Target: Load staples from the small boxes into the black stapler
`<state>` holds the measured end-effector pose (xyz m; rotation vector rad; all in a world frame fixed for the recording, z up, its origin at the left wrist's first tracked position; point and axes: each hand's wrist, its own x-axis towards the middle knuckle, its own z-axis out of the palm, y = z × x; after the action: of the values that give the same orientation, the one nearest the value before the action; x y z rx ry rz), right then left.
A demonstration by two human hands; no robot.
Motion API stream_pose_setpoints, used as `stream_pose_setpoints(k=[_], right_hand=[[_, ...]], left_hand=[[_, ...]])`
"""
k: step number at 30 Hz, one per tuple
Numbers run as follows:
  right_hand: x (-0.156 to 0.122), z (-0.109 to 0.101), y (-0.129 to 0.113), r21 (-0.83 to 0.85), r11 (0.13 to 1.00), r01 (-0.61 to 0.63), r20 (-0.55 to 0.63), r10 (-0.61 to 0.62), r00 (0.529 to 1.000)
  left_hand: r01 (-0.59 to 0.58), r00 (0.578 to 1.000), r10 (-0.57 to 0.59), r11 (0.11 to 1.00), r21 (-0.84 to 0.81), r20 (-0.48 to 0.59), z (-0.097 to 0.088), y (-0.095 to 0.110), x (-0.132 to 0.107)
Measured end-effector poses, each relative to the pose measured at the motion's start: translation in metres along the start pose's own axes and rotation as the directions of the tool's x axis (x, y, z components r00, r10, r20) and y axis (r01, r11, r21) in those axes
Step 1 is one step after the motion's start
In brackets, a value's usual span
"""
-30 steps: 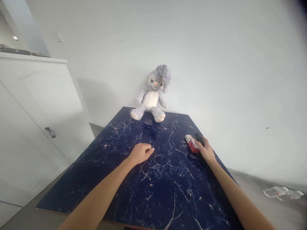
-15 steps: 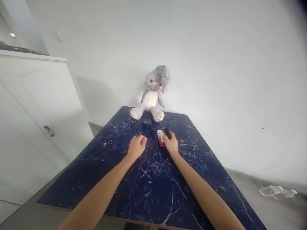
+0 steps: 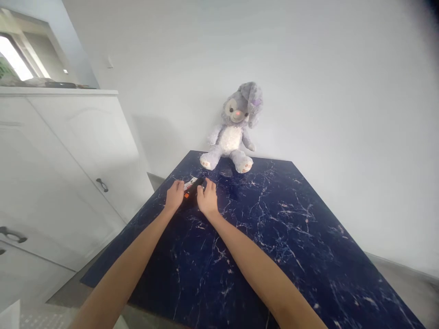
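Note:
Near the left side of the dark blue marbled table, both my hands are close together at a small cluster of things. My left hand [image 3: 175,195] is closed at the left edge of a small white-and-red box [image 3: 190,183]. My right hand [image 3: 207,197] is curled against a black object [image 3: 198,182] lying along the box's right side; its exact kind is not clear. A small orange patch [image 3: 186,195] shows on the dark area between the hands. Fingers hide part of both things.
A lilac plush toy [image 3: 231,132] with a white belly sits at the table's far edge, against the wall. A dark round item [image 3: 226,173] lies between its feet. White cabinets [image 3: 85,151] stand to the left of the table [image 3: 274,237].
The view has turned left. My right hand has carried the white-and-red box and black object leftward across the table, and my left hand now meets the box.

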<state>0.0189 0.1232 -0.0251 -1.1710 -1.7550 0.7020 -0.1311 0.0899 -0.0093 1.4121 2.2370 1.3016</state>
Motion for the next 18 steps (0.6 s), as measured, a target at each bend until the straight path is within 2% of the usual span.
stream_pose_setpoints(k=[4,6,8,10,14,16,18], right_hand=[[0.032,-0.024,0.027,-0.014,1.000,0.027,0.209,-0.024,0.978],[0.041,-0.027,0.034,-0.016,0.993,0.116,0.285,-0.106,0.953],[0.043,-0.027,0.037,-0.032,0.980,0.199,0.321,-0.178,0.930],[0.041,-0.025,0.037,-0.042,0.980,0.196,0.321,-0.173,0.931],[0.041,-0.026,0.037,-0.021,0.995,0.092,0.284,-0.083,0.955],[0.042,-0.026,0.038,-0.006,0.998,0.061,0.265,-0.058,0.963],[0.043,-0.027,0.039,0.012,1.000,0.018,0.190,-0.020,0.982]], left_hand=[[-0.029,0.997,0.033,0.998,-0.056,0.073,-0.010,-0.013,0.002],[-0.089,0.974,0.108,0.991,-0.102,0.198,-0.016,-0.019,0.002],[-0.123,0.929,0.162,0.983,-0.137,0.332,-0.023,-0.022,0.002],[-0.083,0.902,0.153,0.979,-0.186,0.403,-0.029,-0.022,0.004],[0.079,0.853,0.115,0.935,-0.345,0.509,-0.039,-0.019,0.006],[0.115,0.844,0.111,0.918,-0.379,0.524,-0.042,-0.016,0.006],[0.124,0.848,0.101,0.917,-0.380,0.521,-0.042,-0.016,0.005]])
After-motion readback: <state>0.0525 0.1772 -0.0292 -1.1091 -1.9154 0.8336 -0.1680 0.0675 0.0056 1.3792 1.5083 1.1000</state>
